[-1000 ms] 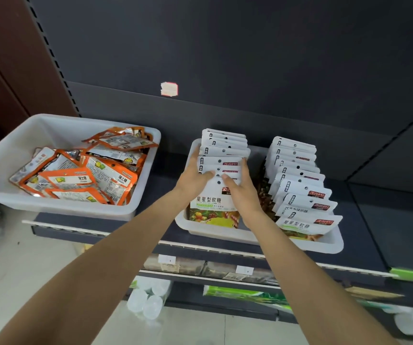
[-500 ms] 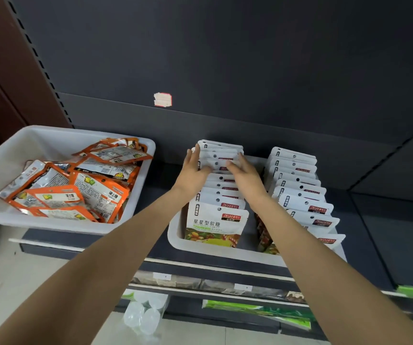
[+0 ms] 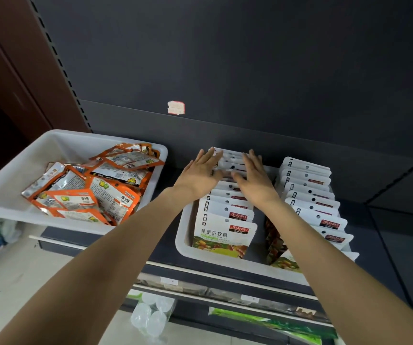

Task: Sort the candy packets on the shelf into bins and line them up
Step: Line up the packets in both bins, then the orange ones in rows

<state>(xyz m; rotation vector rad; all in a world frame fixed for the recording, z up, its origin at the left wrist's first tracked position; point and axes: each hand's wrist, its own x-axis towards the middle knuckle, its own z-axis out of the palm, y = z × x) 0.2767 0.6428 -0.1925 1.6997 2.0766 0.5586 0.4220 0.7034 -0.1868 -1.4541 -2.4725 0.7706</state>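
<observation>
A white bin (image 3: 188, 247) on the dark shelf holds two rows of upright white candy packets. My left hand (image 3: 200, 174) and my right hand (image 3: 254, 175) lie flat with straight fingers on top of the rear packets of the left row (image 3: 225, 220). The right row (image 3: 317, 202) stands beside my right forearm, untouched. Another white bin (image 3: 9, 195) to the left holds a loose heap of orange candy packets (image 3: 91, 190).
The dark back panel of the shelf rises right behind the bins and carries a small torn label (image 3: 175, 107). Bare dark shelf (image 3: 404, 245) lies to the right. Below the shelf edge I see lower shelves with clear cups (image 3: 150, 317) and green packs (image 3: 262, 319).
Both hands slid from the front packets to the back of the left row and flattened out. The row now stands in a more even line. My view moved down.
</observation>
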